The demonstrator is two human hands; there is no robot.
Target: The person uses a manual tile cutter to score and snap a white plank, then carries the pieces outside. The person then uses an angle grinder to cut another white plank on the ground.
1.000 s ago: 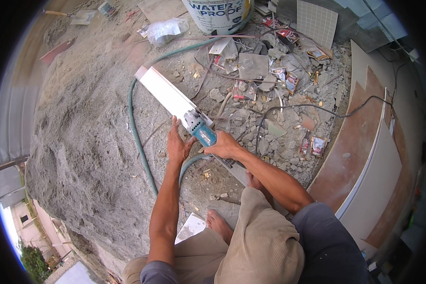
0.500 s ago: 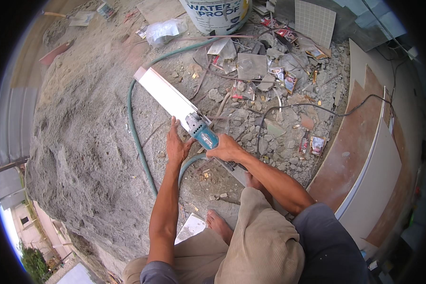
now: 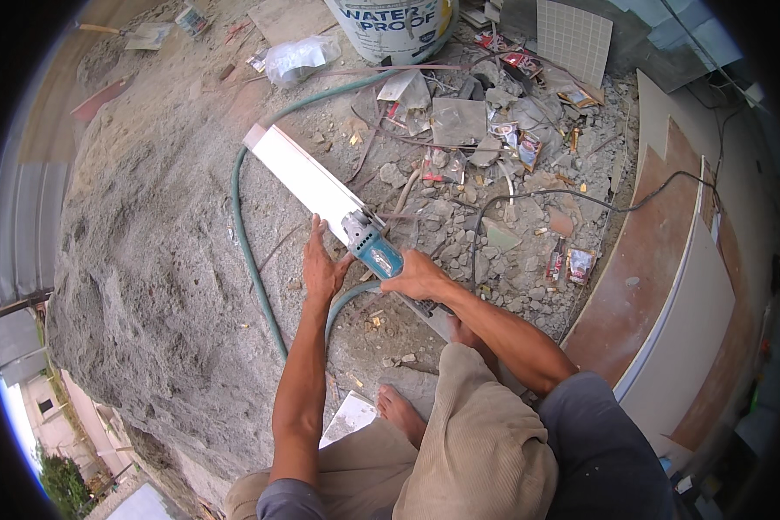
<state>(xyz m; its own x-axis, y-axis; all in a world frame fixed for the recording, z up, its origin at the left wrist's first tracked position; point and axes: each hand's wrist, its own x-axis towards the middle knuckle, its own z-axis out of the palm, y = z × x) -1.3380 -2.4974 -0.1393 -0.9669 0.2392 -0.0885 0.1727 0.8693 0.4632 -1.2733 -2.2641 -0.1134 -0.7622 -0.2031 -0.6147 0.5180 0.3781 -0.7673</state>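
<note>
My right hand [image 3: 416,276] is wrapped round the rear body of a teal angle grinder [image 3: 378,256], which points up and left. The grinder's grey head lies over the near end of a long white tile strip [image 3: 299,169]; its disc is hidden. At the near left corner of the strip, my left hand [image 3: 322,267] holds the edge, fingers along the side and thumb close to the grinder. The far end of the strip looks pinkish, with a faint reddish dust haze beyond it.
A green hose [image 3: 238,208] curves round the strip. A black cable [image 3: 581,199] crosses the rubble [image 3: 485,225] on the right. Beyond stand a white bucket [image 3: 390,30] and a plastic bag [image 3: 299,59]. Large boards [image 3: 685,321] lie at right; my bare foot [image 3: 399,412] is close below.
The grinder and my right hand have shifted very slightly right and down along the strip. My left hand stays at the strip's corner.
</note>
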